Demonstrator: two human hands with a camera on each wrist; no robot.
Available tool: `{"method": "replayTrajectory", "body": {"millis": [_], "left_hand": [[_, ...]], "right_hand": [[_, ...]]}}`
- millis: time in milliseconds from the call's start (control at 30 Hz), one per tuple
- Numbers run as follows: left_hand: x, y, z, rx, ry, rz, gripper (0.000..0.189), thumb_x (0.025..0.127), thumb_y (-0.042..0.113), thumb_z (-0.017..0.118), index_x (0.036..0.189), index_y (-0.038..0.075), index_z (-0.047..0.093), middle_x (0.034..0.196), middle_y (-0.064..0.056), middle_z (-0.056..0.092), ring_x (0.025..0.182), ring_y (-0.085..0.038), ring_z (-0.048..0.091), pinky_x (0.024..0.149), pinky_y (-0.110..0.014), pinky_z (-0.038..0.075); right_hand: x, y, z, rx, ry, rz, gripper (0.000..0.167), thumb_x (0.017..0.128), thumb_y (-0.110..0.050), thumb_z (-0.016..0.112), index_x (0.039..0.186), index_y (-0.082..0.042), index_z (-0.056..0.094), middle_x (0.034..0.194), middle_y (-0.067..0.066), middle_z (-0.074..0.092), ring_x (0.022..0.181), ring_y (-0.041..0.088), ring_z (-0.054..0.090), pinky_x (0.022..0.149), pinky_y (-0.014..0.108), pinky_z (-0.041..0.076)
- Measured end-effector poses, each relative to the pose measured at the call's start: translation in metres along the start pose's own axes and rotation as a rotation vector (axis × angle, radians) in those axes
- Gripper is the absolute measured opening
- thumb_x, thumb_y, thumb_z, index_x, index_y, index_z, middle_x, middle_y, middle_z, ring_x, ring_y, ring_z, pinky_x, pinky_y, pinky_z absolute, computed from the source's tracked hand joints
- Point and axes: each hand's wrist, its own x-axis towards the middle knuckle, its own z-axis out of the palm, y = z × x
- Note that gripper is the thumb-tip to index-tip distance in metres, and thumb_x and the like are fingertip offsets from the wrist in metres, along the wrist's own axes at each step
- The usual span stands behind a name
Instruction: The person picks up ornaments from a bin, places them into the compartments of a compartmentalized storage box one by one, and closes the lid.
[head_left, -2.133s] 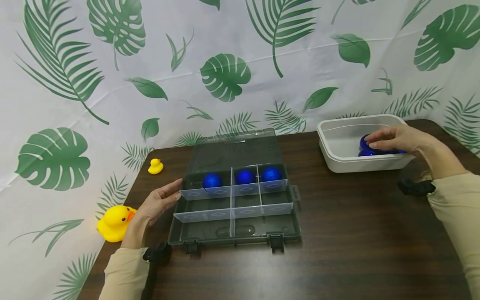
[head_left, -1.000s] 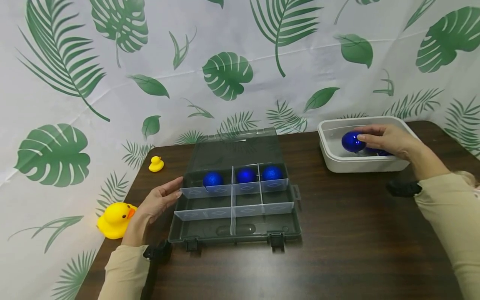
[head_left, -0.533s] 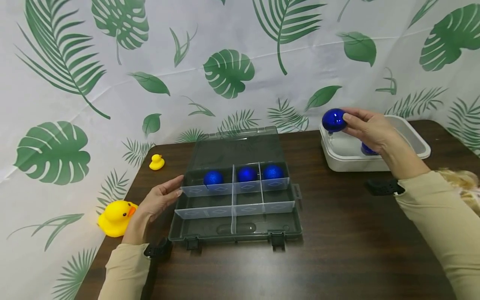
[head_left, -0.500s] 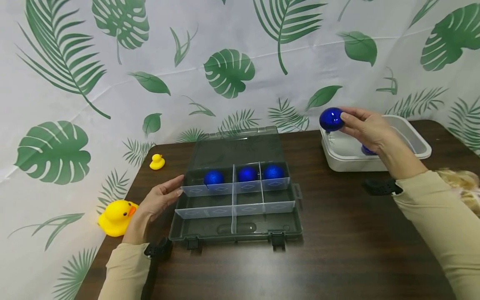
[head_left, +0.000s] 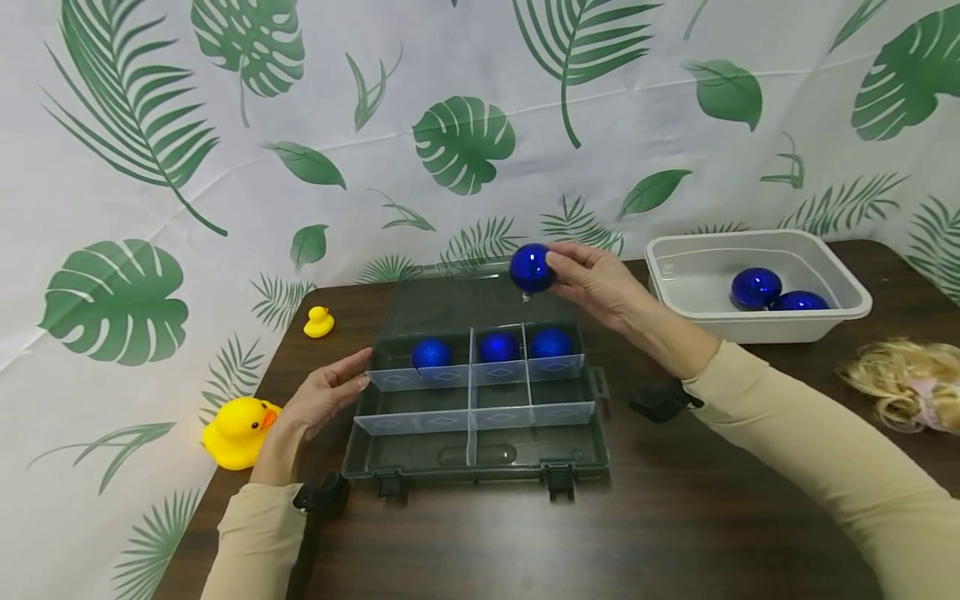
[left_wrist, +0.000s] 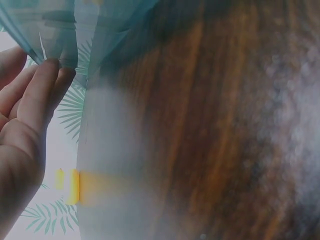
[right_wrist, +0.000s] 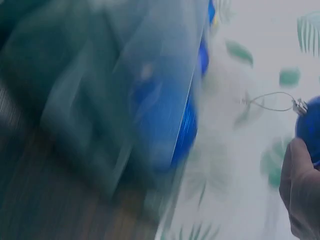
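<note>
A shiny blue Christmas ball (head_left: 531, 267), its silver cap and thread loop showing in the right wrist view, is pinched between the thumb and fingers of my right hand (head_left: 600, 287). It hangs over the lid side of a dark clear divider box (head_left: 480, 454). Three blue balls lie in the back compartments: a glittery ball (head_left: 432, 354) at left, a matte one (head_left: 499, 346) in the middle, a glittery one (head_left: 551, 342) at right. My left hand (head_left: 318, 400) touches the box's left wall with extended fingers (left_wrist: 37, 95).
At the back right stands a white bin (head_left: 757, 327) with two shiny blue balls (head_left: 756, 287) in it. Blond doll hair (head_left: 900, 383) lies at the right. A large rubber duck (head_left: 238, 433) and a small one (head_left: 318, 322) stand left of the box on the wooden table (head_left: 675, 517).
My right hand has lifted a shiny blue ball out of the white bin and carried it left over the box. My left hand has stayed at the box's side.
</note>
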Motion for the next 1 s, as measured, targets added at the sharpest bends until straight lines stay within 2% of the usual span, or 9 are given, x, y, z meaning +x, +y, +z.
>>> {"method": "replayTrajectory", "body": {"millis": [100, 200, 367, 467, 533, 733, 1000], "left_hand": [[-0.001, 0.0, 0.0, 0.004, 0.0, 0.0, 0.059, 0.096, 0.015, 0.054, 0.148, 0.01, 0.027, 0.155, -0.014, 0.023, 0.139, -0.033, 0.029, 0.109, -0.041, 0.028], [-0.001, 0.0, 0.0, 0.002, 0.005, 0.004, 0.058, 0.096, 0.013, 0.053, 0.148, 0.01, 0.028, 0.155, -0.014, 0.023, 0.139, -0.033, 0.029, 0.109, -0.041, 0.028], [0.0, -0.001, 0.001, -0.007, 0.008, 0.004, 0.06, 0.095, 0.014, 0.055, 0.148, 0.009, 0.028, 0.154, -0.015, 0.023, 0.139, -0.033, 0.029, 0.109, -0.041, 0.028], [0.001, 0.0, 0.001, -0.01, 0.008, 0.002, 0.06, 0.095, 0.015, 0.055, 0.148, 0.009, 0.028, 0.154, -0.015, 0.024, 0.139, -0.033, 0.029, 0.109, -0.041, 0.029], [0.001, -0.001, 0.001, -0.009, 0.009, 0.004, 0.06, 0.095, 0.014, 0.055, 0.148, 0.009, 0.028, 0.154, -0.015, 0.024, 0.139, -0.033, 0.03, 0.109, -0.041, 0.029], [-0.001, -0.001, 0.001, -0.003, 0.008, 0.0, 0.06, 0.095, 0.016, 0.056, 0.148, 0.01, 0.028, 0.154, -0.015, 0.024, 0.139, -0.033, 0.029, 0.109, -0.041, 0.029], [-0.001, 0.0, 0.001, -0.016, 0.007, 0.0, 0.06, 0.095, 0.015, 0.056, 0.148, 0.009, 0.028, 0.155, -0.015, 0.023, 0.139, -0.033, 0.028, 0.11, -0.044, 0.027]], "right_hand": [[0.001, 0.009, 0.029, -0.015, -0.018, 0.052, 0.023, 0.095, -0.013, 0.053, 0.117, -0.007, 0.057, 0.121, 0.007, 0.057, 0.109, 0.019, 0.059, 0.098, 0.034, 0.047], [-0.001, 0.018, 0.053, -0.032, -0.069, 0.104, 0.038, 0.096, -0.012, 0.051, 0.132, 0.0, 0.047, 0.135, 0.016, 0.049, 0.123, 0.028, 0.051, 0.103, 0.039, 0.041], [-0.003, 0.035, 0.078, -0.059, -0.137, 0.183, 0.043, 0.096, -0.009, 0.053, 0.136, 0.002, 0.044, 0.141, 0.018, 0.044, 0.129, 0.033, 0.045, 0.103, 0.04, 0.041], [-0.003, 0.046, 0.085, -0.132, -0.162, 0.203, 0.041, 0.094, -0.01, 0.055, 0.134, 0.001, 0.048, 0.139, 0.017, 0.047, 0.128, 0.032, 0.047, 0.103, 0.041, 0.042], [-0.003, 0.053, 0.087, -0.217, -0.182, 0.206, 0.041, 0.093, -0.011, 0.057, 0.132, 0.0, 0.05, 0.135, 0.017, 0.05, 0.125, 0.031, 0.05, 0.101, 0.04, 0.044], [-0.005, 0.073, 0.085, -0.448, -0.226, 0.205, 0.036, 0.089, -0.015, 0.065, 0.123, -0.003, 0.058, 0.117, 0.012, 0.061, 0.107, 0.022, 0.061, 0.092, 0.036, 0.051], [-0.008, 0.076, 0.087, -0.633, -0.303, 0.097, 0.032, 0.086, -0.018, 0.069, 0.114, -0.005, 0.063, 0.108, 0.007, 0.066, 0.1, 0.017, 0.061, 0.089, 0.031, 0.052]]}}
